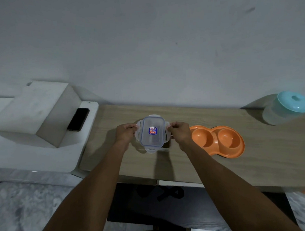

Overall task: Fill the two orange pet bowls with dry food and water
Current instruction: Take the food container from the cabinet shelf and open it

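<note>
Both forearms are seen stretched from the bottom edge toward a wooden table (pixel 259 153). At far left, a dark phone (pixel 78 119) lies on a white ledge beside a pale block (pixel 34 112). Next, the left hand (pixel 125 133) is curled at the left side flap of a clear container (pixel 152 131), with the flap pinched between thumb and fingers. The container stands on the table at mid-frame, lid on and a blue and red sticker on top; its contents cannot be made out. The right hand (pixel 181 133) is set on the opposite flap, which is pinched likewise. Just beside that hand, the orange pet bowls (pixel 217 140) (one moulded double dish) are set flat on the table, both wells bare. At far right, a clear jar (pixel 286 107) with a teal lid is stood near the wall.

The step in hand is judged to be the unlatching of the lid. It would be done well if both side flaps were lifted evenly and the base pressed to the table, so that nothing is jolted out. The front and back flaps should be checked as released before the lid is raised.
</note>
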